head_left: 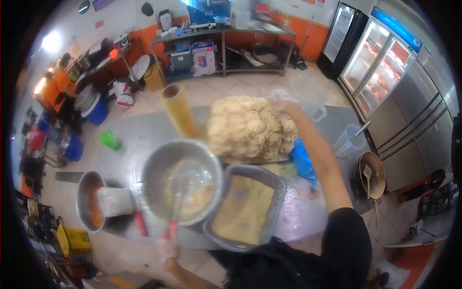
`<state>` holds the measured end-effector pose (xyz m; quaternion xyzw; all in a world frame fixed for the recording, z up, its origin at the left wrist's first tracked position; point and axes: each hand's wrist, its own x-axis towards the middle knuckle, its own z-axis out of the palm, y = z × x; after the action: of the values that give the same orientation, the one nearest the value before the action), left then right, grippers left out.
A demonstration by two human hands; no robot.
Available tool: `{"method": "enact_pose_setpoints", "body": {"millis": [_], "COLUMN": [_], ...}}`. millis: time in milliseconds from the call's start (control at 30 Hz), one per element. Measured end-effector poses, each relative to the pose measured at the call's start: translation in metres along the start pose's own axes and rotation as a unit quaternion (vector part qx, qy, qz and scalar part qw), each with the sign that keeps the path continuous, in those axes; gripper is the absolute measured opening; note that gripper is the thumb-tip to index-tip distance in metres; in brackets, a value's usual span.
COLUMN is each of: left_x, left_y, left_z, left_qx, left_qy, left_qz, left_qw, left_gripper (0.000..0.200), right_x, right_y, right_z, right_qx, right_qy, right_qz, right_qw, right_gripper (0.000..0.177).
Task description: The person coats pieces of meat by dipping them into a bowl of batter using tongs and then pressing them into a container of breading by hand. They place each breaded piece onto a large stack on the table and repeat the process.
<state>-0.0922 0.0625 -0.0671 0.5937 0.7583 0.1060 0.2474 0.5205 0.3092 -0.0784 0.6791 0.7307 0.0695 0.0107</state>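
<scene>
My left hand (168, 244), in a clear glove, is closed round the red handle of a utensil (177, 200). The utensil's blurred head reaches into a large metal bowl (150, 204) of pale wet batter and pieces. Past the far right corner of a big stack of breaded pieces (248, 127) is my right hand (284, 100), also gloved in clear plastic. Its fingers are smeared and partly lost in the plastic's shine, so I cannot make out their grip. A grey tub (281, 192) of tan crumbs sits beside the bowl, in front of the stack.
A roll of cling film (179, 111) stands behind the bowl. To the left are a smaller metal bowl (82, 197) with orange contents, a white packet (115, 202) and a green cup (109, 139). At right are a blue bag (303, 161), a clear jug (347, 139) and a pan (378, 166).
</scene>
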Motion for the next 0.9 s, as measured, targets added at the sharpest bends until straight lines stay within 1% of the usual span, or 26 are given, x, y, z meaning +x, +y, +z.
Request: {"method": "enact_pose_setpoints", "body": {"millis": [33, 67, 100, 133, 167, 200, 233, 267, 333, 367, 400, 433, 467, 500, 533, 600, 633, 667, 700, 733, 767, 800, 833, 867, 900], "left_x": [0.004, 0.010, 0.020, 0.028, 0.039, 0.052, 0.059, 0.058, 0.049, 0.045, 0.042, 0.048, 0.062, 0.069, 0.071, 0.066, 0.054, 0.034, 0.021, 0.021, 0.029, 0.033, 0.033, 0.031, 0.026], "left_y": [-0.001, 0.006, 0.016, 0.023, 0.024, 0.024, 0.029, 0.047, 0.078, 0.087, 0.088, 0.080, 0.069, 0.060, 0.051, 0.040, 0.050, 0.066, 0.075, 0.071, 0.062, 0.057, 0.057, 0.059, 0.058], "left_z": [0.007, 0.008, 0.007, 0.006, 0.012, 0.022, 0.025, 0.020, 0.017, 0.020, 0.024, 0.035, 0.054, 0.069, 0.076, 0.083, 0.073, 0.052, 0.042, 0.047, 0.057, 0.064, 0.065, 0.066, 0.064], "left_qx": [-0.021, -0.018, 0.024, 0.068, 0.073, 0.103, 0.128, 0.147, 0.173, 0.165, 0.157, 0.160, 0.209, 0.258, 0.261, 0.273, 0.274, 0.254, 0.234, 0.234, 0.234, 0.234, 0.237, 0.245, 0.252], "left_qy": [0.030, 0.036, 0.014, -0.010, -0.005, 0.005, 0.016, 0.007, 0.000, 0.018, 0.035, 0.035, 0.045, 0.055, 0.052, 0.077, 0.075, 0.042, 0.011, 0.013, 0.073, 0.132, 0.132, 0.117, 0.103], "left_qz": [0.012, 0.013, 0.002, -0.011, -0.012, 0.019, 0.049, 0.031, 0.012, -0.007, -0.023, -0.019, 0.000, 0.021, 0.028, 0.136, 0.143, 0.144, 0.143, 0.145, 0.154, 0.161, 0.161, 0.147, 0.127], "left_qw": [0.999, 0.999, 1.000, 0.998, 0.997, 0.995, 0.990, 0.989, 0.985, 0.986, 0.987, 0.986, 0.977, 0.964, 0.964, 0.949, 0.948, 0.955, 0.962, 0.961, 0.957, 0.949, 0.949, 0.951, 0.954], "left_gripper": [0.058, 0.058, 0.059, 0.061, 0.061, 0.062, 0.064, 0.062, 0.061, 0.058, 0.056, 0.056, 0.055, 0.053, 0.053, 0.050, 0.050, 0.051, 0.055, 0.055, 0.046, 0.039, 0.039, 0.036, 0.034], "right_x": [0.005, 0.006, 0.002, -0.002, -0.010, -0.015, -0.010, -0.001, -0.004, -0.015, -0.029, -0.042, -0.061, -0.089, -0.117, -0.193, -0.226, -0.243, -0.260, -0.263, -0.259, -0.261, -0.263, -0.273, -0.283], "right_y": [-0.002, -0.020, -0.038, -0.056, -0.071, -0.082, -0.074, -0.054, -0.051, -0.054, -0.057, -0.060, -0.064, -0.071, -0.079, -0.117, -0.145, -0.167, -0.190, -0.203, -0.220, -0.243, -0.265, -0.288, -0.303], "right_z": [0.006, -0.003, -0.011, -0.019, -0.020, -0.025, -0.019, -0.001, -0.002, -0.022, -0.025, -0.028, -0.013, -0.007, -0.001, -0.023, -0.051, -0.053, -0.054, -0.027, 0.016, 0.026, 0.036, 0.022, 0.015], "right_qx": [-0.030, 0.257, 0.398, 0.527, 0.339, 0.134, 0.137, 0.203, 0.274, 0.171, 0.119, 0.066, 0.025, -0.001, -0.023, -0.008, 0.228, 0.416, 0.581, 0.696, 0.663, 0.706, 0.746, 0.845, 0.848], "right_qy": [0.055, 0.046, 0.033, 0.034, 0.076, 0.116, 0.122, 0.090, 0.058, 0.081, 0.091, 0.102, 0.209, 0.259, 0.308, 0.319, 0.322, 0.287, 0.262, 0.210, 0.258, 0.244, 0.230, 0.145, 0.135], "right_qz": [-0.028, 0.073, 0.115, 0.162, 0.127, 0.087, 0.083, 0.047, 0.011, 0.004, 0.004, 0.005, 0.058, 0.088, 0.119, 0.151, 0.157, 0.164, 0.185, 0.211, 0.148, 0.133, 0.120, 0.152, 0.150], "right_qw": [0.998, 0.963, 0.910, 0.834, 0.929, 0.980, 0.980, 0.974, 0.960, 0.982, 0.989, 0.993, 0.976, 0.962, 0.944, 0.936, 0.905, 0.848, 0.748, 0.654, 0.687, 0.652, 0.613, 0.492, 0.489], "right_gripper": [0.048, 0.047, 0.046, 0.046, 0.041, 0.039, 0.039, 0.038, 0.037, 0.035, 0.034, 0.034, 0.033, 0.032, 0.032, 0.033, 0.031, 0.029, 0.027, 0.025, 0.025, 0.026, 0.026, 0.027, 0.027]}}
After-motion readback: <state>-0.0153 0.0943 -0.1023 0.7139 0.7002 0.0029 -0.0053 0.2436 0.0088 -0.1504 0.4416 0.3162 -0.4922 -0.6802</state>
